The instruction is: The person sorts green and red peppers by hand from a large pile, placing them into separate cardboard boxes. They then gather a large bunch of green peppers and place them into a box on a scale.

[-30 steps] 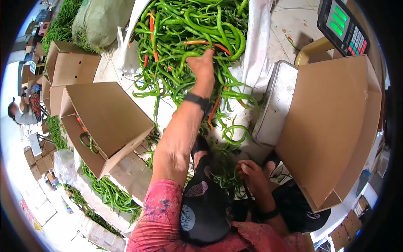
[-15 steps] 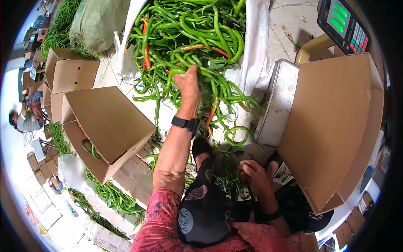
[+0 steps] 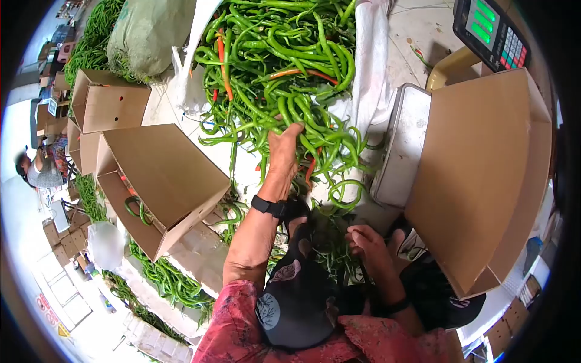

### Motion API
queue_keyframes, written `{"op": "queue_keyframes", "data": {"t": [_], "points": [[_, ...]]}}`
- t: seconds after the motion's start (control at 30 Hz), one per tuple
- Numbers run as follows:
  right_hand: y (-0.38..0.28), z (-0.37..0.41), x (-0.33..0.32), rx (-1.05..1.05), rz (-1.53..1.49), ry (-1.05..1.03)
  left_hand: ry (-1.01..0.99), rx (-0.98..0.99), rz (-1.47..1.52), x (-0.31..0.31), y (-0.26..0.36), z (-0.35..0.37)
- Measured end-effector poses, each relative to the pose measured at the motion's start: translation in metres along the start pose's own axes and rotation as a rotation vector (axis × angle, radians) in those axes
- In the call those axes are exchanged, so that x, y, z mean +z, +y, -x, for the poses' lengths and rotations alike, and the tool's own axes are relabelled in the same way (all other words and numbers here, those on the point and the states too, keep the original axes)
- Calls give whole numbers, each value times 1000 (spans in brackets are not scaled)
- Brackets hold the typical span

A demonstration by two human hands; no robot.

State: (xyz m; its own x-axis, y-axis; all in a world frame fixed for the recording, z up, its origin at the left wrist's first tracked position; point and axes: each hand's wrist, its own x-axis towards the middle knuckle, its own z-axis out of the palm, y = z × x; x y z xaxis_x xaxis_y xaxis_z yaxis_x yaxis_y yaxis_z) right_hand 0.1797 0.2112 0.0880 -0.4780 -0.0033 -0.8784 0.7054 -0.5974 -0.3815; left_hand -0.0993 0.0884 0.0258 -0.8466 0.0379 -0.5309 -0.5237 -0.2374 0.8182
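My left hand (image 3: 284, 142), with a black band on the wrist, is closed round several long green chili peppers (image 3: 308, 115) at the near edge of the pile. Above it, the heap of green chilies (image 3: 272, 42) spreads over an open white sack (image 3: 370, 60), with a few red and orange ones among them. Lower right, near my knee, my right hand (image 3: 368, 245) is curled with thumb against fingers. Whatever it may hold is hidden.
An open cardboard box (image 3: 478, 169) rests by the scale's metal platform (image 3: 402, 145) on the right, its display (image 3: 484, 27) lit green. Another open box (image 3: 166, 175) is at left. A full sack (image 3: 151, 36) stands behind. A person (image 3: 45, 172) sits far left.
My left hand has drawn back toward me and slightly right, pulling green chilies out from the pile. My right hand stays nearly in place.
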Motion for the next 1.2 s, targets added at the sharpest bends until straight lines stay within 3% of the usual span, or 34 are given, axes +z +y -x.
{"op": "queue_keyframes", "data": {"t": [0.2,0.27,0.4,0.57,0.6,0.67,0.73,0.83,0.93,1.07,1.1,1.17,1.2], "points": [[-3,9,8,-79,73,-33,-117,-167,162,-3,9,4],[2,10,6,-103,67,-72,-315,-133,249,11,35,36],[6,15,10,-139,88,-87,-340,-43,165,14,52,68],[14,19,7,-184,123,-100,-615,40,264,6,117,118],[16,20,8,-190,114,-107,-670,76,128,1,129,120],[16,25,5,-255,107,-147,-559,121,39,5,144,128],[6,39,7,-286,115,-138,-699,-28,312,2,169,139],[-6,56,10,-416,159,-121,-911,-53,454,1,195,160],[-25,81,11,-593,177,-134,-973,-87,411,8,214,196],[-60,144,22,-716,157,-18,-1007,-63,352,11,235,244],[-74,168,23,-799,286,96,-984,-62,279,14,238,260],[-90,205,31,-920,224,69,-1004,-73,160,12,239,281],[-95,221,36,-1028,163,50,-882,-71,135,18,237,301]]}}
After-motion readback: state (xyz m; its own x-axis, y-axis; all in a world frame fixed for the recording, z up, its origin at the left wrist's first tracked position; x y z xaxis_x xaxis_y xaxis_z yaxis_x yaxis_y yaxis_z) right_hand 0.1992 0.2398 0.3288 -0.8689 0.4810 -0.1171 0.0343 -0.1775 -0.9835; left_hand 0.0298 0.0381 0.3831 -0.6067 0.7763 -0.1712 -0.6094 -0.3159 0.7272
